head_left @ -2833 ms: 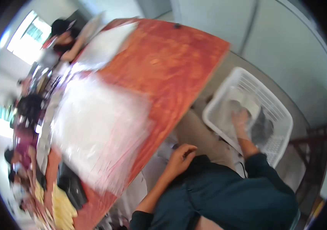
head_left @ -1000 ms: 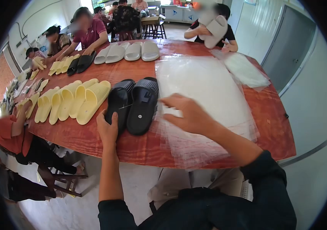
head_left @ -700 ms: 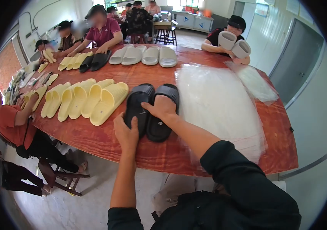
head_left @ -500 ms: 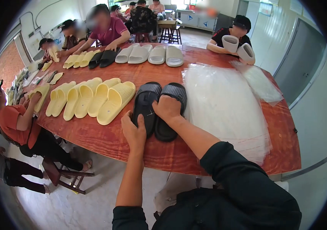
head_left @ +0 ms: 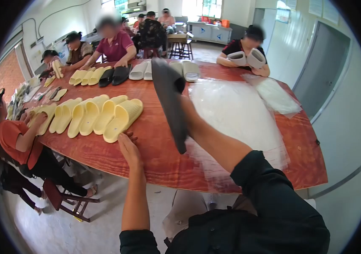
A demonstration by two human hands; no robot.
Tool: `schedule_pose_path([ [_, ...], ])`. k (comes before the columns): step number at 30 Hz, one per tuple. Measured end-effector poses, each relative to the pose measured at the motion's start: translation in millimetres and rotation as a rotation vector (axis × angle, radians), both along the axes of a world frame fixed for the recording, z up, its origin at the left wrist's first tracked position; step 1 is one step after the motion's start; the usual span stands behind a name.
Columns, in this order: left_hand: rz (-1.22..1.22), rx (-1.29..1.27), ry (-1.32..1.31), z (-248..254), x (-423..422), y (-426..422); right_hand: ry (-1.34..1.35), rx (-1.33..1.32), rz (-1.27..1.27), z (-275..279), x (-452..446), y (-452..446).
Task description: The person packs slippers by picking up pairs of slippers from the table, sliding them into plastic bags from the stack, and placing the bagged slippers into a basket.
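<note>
The black slippers [head_left: 170,108] no longer lie flat on the counter [head_left: 155,163]; at least one is now raised steeply by the right hand [head_left: 184,101]. The left hand [head_left: 129,148] has left them and now sits near the closest yellow slipper [head_left: 123,120], palm turned inward

Six yellow slippers [head_left: 88,121] lie near; beyond, two black slippers [head_left: 120,77], four grey slippers [head_left: 191,68].
</note>
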State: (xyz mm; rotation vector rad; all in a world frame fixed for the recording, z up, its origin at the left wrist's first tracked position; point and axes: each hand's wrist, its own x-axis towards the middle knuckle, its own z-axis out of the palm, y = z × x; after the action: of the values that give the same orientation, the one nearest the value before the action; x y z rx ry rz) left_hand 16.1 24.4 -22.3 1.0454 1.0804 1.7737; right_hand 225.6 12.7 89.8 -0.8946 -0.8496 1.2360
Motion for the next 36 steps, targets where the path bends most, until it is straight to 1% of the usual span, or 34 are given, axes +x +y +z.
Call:
schedule_pose_path([
  [1, -0.016, 0.003, 0.078, -0.5, 0.7, 0.0, 0.173, 0.129, 0.132, 7.9, 13.9, -20.1],
  [2, -0.001, 0.003, 0.098, -4.0, 1.6, 3.6, 0.267, 0.224, 0.218, 16.6, 33.7, -42.6],
  [4, -0.028, -0.057, 0.147, -6.6, -0.7, 9.5, 0.299, 0.336, 0.218, 26.3, 75.0, -81.7],
  [5, -0.018, -0.078, 0.134, 2.4, 3.1, 2.0, 0.303, 0.382, 0.189, 27.5, 97.1, -102.2],
  [7, -0.057, -0.045, 0.201, -11.5, -3.7, 11.4, 0.276, 0.423, 0.090, 25.3, 141.7, -145.9],
  [9, -0.062, -0.056, 0.256, -9.5, -4.0, 13.8, 0.233, 0.432, -0.013, 17.9, 177.2, -188.1],
  [11, -0.065, -0.019, 0.406, -16.2, -9.1, 22.5, 0.186, 0.408, -0.106, 6.4, 204.5, -220.8],
  [13, -0.057, 0.029, 0.494, -22.0, -9.1, 28.0, 0.151, 0.378, -0.168, -6.2, 223.8, -243.5],
  [14, -0.066, 0.053, 0.570, -35.6, -16.3, 43.8, 0.133, 0.370, -0.190, -11.6, 230.2, -251.4],
  [17, -0.081, -0.007, 0.615, -18.9, -10.2, 29.7, 0.084, 0.349, -0.233, -25.3, 243.4, -262.6],
  [21, -0.093, 0.005, 0.622, -25.6, -15.5, 36.2, 0.030, 0.339, -0.263, -35.5, 257.8, -264.8],
  [23, -0.054, 0.093, 0.676, -25.5, -14.7, 34.9, 0.009, 0.348, -0.278, -34.3, 263.1, -265.5],
  [28, -0.062, 0.090, 0.763, -25.8, -18.9, 36.9, -0.034, 0.394, -0.357, -37.7, 275.2, -266.4],
  [32, -0.062, 0.087, 0.785, -27.0, -21.5, 40.2, -0.116, 0.467, -0.543, -35.5, 284.4, -276.6],
  [36, -0.041, 0.105, 0.795, -26.8, -21.2, 38.7, -0.331, 0.532, -0.808, -33.5, 292.4, -284.7],
])
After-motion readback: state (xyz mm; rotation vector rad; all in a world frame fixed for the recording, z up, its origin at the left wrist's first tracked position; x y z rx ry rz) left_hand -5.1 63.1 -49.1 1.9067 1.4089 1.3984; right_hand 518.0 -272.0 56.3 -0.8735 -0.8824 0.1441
